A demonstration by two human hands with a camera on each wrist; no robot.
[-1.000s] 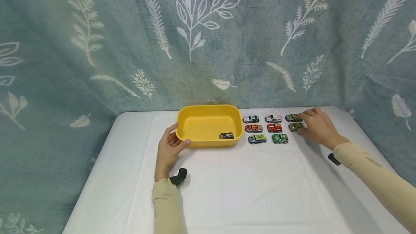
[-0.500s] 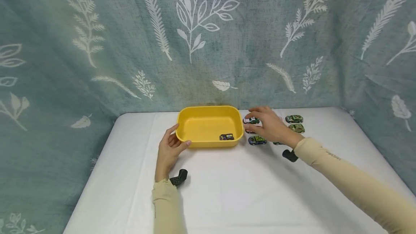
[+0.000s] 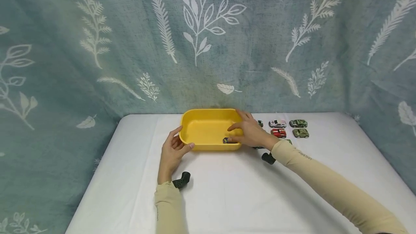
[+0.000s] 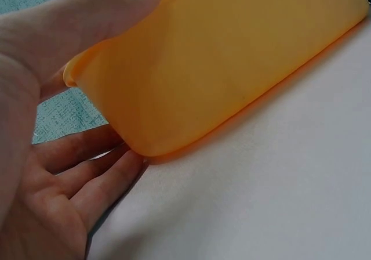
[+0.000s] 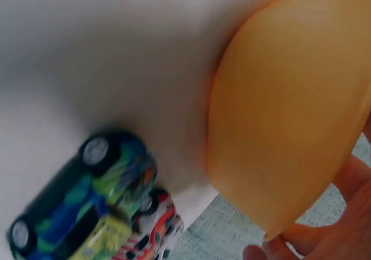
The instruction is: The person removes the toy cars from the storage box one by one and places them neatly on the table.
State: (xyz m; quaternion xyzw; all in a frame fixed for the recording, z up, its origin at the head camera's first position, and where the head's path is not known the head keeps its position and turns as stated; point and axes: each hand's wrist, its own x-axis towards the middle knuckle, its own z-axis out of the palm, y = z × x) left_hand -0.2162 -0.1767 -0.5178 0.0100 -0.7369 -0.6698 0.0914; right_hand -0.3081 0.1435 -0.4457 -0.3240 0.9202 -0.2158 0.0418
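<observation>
In the head view, a yellow plastic tray (image 3: 208, 147) stands near the back of the table. My left hand (image 3: 172, 152) grips its front left corner; the left wrist view shows the thumb (image 4: 124, 7) at the rim and the other fingers round the outer wall. My right hand (image 3: 250, 131) reaches over the right end, thumb and index finger apart inside the tray. A small dark toy car (image 3: 225, 140) lies there, partly covered by the thumb. In the right wrist view, fingers (image 5: 304, 237) cross the rim, their tips partly hidden.
Right of the tray stand several toy cars, among them a white one (image 3: 277, 123), a red one (image 3: 278, 133) and two camouflage-green ones, at the back (image 3: 298, 123) and in front (image 3: 300, 133). My right hand and forearm partly hide others, including a blue-and-yellow car (image 5: 87, 208). A patterned green curtain (image 3: 208, 46) hangs behind.
My right hand has left the camouflage-green cars and moved left across the other cars to the tray's right end. My left hand keeps its hold on the tray. The head view has shifted slightly.
</observation>
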